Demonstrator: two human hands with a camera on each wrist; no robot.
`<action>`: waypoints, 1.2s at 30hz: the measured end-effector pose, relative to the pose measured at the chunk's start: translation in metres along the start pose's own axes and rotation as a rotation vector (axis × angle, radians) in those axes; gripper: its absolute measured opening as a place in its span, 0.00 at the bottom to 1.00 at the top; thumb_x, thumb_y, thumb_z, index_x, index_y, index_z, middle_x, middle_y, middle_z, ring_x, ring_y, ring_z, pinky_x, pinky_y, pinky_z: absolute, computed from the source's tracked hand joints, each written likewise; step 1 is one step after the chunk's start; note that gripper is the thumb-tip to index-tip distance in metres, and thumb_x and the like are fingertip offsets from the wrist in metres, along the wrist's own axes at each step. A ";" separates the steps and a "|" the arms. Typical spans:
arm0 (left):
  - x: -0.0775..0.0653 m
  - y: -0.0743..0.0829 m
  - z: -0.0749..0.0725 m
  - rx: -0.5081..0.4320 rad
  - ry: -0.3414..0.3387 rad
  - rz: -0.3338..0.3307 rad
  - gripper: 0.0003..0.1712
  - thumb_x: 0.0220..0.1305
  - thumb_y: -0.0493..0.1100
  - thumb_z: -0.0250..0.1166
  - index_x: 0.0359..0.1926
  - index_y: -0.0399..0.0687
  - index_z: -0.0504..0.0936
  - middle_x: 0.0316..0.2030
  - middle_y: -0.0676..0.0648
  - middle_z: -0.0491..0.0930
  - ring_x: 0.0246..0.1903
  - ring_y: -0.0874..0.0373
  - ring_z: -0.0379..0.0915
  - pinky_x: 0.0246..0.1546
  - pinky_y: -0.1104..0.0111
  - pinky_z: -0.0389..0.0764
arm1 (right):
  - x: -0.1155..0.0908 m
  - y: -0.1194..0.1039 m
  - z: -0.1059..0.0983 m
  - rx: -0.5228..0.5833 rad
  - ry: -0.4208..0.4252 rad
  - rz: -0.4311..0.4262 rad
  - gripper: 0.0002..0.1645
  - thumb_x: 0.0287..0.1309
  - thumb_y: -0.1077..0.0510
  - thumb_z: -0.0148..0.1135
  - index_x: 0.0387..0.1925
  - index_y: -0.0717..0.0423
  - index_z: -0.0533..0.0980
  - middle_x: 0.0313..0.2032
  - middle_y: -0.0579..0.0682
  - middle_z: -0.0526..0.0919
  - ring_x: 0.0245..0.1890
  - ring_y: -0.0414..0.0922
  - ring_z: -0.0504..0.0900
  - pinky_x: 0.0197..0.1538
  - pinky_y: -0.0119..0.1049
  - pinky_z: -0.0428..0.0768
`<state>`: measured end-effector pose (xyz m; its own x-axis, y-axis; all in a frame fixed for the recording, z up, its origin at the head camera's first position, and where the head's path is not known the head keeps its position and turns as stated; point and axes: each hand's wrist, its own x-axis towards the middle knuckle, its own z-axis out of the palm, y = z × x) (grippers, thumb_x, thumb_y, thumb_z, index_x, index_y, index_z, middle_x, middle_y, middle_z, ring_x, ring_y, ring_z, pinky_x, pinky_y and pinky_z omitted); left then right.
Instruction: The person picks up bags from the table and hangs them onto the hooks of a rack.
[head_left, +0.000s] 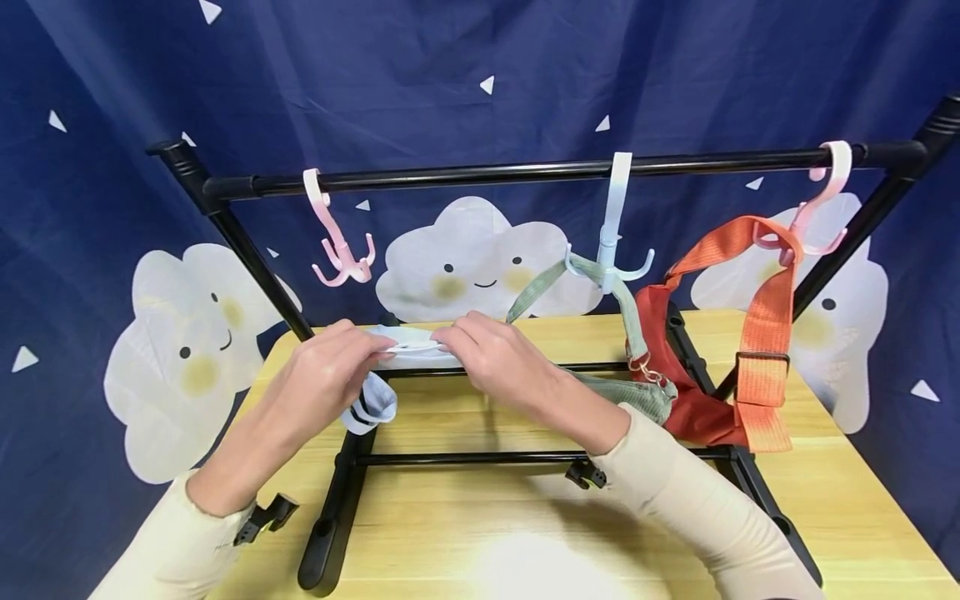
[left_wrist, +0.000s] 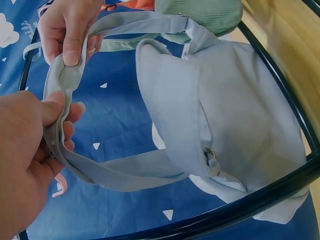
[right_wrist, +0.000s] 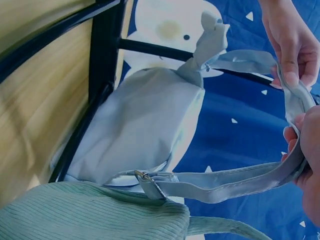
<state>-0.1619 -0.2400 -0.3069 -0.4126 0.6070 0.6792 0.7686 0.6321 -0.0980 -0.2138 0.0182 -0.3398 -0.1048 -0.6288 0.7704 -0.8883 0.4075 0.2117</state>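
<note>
Both hands hold the strap [left_wrist: 130, 167] of a pale blue-grey cloth bag [left_wrist: 245, 115]. My left hand [head_left: 330, 367] pinches it between thumb and fingers. Close beside it, my right hand [head_left: 487, 350] pinches the same strap, thumb on top in the left wrist view. Between the hands the strap [head_left: 412, 348] is drawn fairly straight. The bag [right_wrist: 135, 120] hangs below with its body within the rack's lower bars; in the head view the hands hide most of it. Nearest above the left hand, a pink hook [head_left: 343, 254] hangs bare from the top bar [head_left: 465, 175].
A light blue hook [head_left: 611, 242] carries a green corduroy bag [right_wrist: 100, 212] by its strap. At the right, another pink hook [head_left: 806, 217] bears a red bag [head_left: 682, 375] with an orange strap [head_left: 768, 333]. The black rack stands on a wooden table [head_left: 450, 517] before a blue curtain.
</note>
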 end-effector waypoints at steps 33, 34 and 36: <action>0.018 -0.010 -0.025 0.085 0.076 0.023 0.20 0.82 0.45 0.50 0.44 0.37 0.83 0.35 0.44 0.86 0.36 0.50 0.79 0.38 0.59 0.83 | 0.031 0.011 -0.013 -0.045 0.025 -0.020 0.11 0.72 0.69 0.54 0.49 0.60 0.79 0.35 0.48 0.81 0.36 0.44 0.81 0.39 0.33 0.85; 0.019 -0.011 -0.025 0.089 0.086 0.029 0.19 0.82 0.45 0.50 0.44 0.37 0.83 0.35 0.43 0.86 0.36 0.49 0.79 0.37 0.58 0.83 | 0.033 0.011 -0.013 -0.048 0.030 -0.023 0.11 0.72 0.70 0.54 0.49 0.61 0.80 0.34 0.48 0.81 0.36 0.44 0.81 0.39 0.33 0.85; 0.020 -0.012 -0.027 0.095 0.099 0.038 0.19 0.81 0.45 0.51 0.44 0.36 0.84 0.35 0.42 0.86 0.35 0.49 0.79 0.37 0.58 0.84 | 0.036 0.012 -0.014 -0.052 0.042 -0.032 0.11 0.72 0.70 0.54 0.49 0.61 0.80 0.34 0.49 0.82 0.36 0.44 0.81 0.39 0.33 0.85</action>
<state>-0.1663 -0.2482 -0.2724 -0.3296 0.5839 0.7419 0.7312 0.6550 -0.1906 -0.2222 0.0096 -0.3013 -0.0568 -0.6142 0.7871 -0.8665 0.4220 0.2667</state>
